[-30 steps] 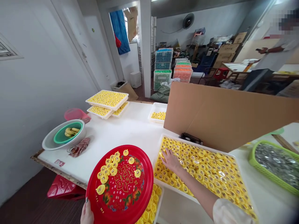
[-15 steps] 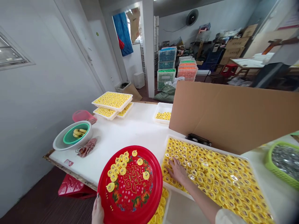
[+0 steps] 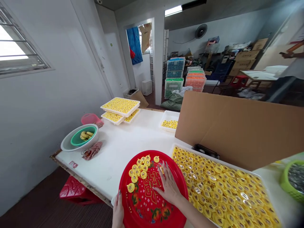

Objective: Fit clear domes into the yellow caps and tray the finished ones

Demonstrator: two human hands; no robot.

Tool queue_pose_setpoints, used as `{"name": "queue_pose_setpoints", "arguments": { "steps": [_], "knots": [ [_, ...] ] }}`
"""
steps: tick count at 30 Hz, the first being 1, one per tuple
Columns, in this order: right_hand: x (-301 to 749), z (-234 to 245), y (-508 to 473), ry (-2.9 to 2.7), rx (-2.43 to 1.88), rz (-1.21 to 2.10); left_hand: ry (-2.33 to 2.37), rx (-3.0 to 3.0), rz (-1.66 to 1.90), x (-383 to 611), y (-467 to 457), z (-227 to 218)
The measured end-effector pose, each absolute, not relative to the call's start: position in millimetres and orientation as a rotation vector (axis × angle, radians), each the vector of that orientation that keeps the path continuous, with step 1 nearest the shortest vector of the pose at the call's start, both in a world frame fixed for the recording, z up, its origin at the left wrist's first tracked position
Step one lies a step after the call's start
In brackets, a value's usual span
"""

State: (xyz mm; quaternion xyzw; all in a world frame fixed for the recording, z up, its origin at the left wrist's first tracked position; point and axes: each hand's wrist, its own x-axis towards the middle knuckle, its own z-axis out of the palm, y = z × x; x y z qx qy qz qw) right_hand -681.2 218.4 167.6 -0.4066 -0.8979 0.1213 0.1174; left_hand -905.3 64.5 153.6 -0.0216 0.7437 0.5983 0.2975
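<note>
My left hand [image 3: 118, 212] grips the near left rim of a round red plate [image 3: 142, 205] printed with gold characters and fruit. Several small yellow caps [image 3: 140, 167] lie on the plate's far left part. My right hand [image 3: 167, 185] rests flat on the plate with its fingers stretched out, fingertips beside the caps. Just right of the plate is a large white tray [image 3: 260, 175] packed with several yellow caps [image 3: 213, 186].
A cardboard sheet [image 3: 239, 129] stands behind the big tray. Stacked white trays of yellow caps [image 3: 120, 107] and another small tray [image 3: 169, 122] sit at the table's far end. A bowl holding bananas [image 3: 79, 139] is at left, a green basket [image 3: 293, 180] at right. Another person [image 3: 291, 63] stands far right.
My right hand left the big tray of caps and moved left onto the red plate. The view shifted up and right, and the plate now sits lower and nearer the tray.
</note>
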Motion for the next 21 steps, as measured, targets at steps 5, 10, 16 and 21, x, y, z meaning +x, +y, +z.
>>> {"name": "queue_pose_setpoints", "arguments": {
  "steps": [5,10,16,21],
  "knots": [
    [-689.3,175.4,265.3,-2.734,-1.075,0.455,1.857,-0.061,1.555,-883.6,68.8,159.4],
    [-690.9,191.8,290.8,-2.908,-0.742,0.579,1.819,-0.057,1.546,-869.4,72.8,161.4],
    [-674.8,201.2,269.9,-2.983,-0.538,0.666,1.807,-0.035,1.543,-866.4,68.4,168.0],
    [-665.6,208.2,265.8,-2.968,-0.616,0.662,1.817,-0.034,1.512,-864.0,65.2,171.5]
  ]
}}
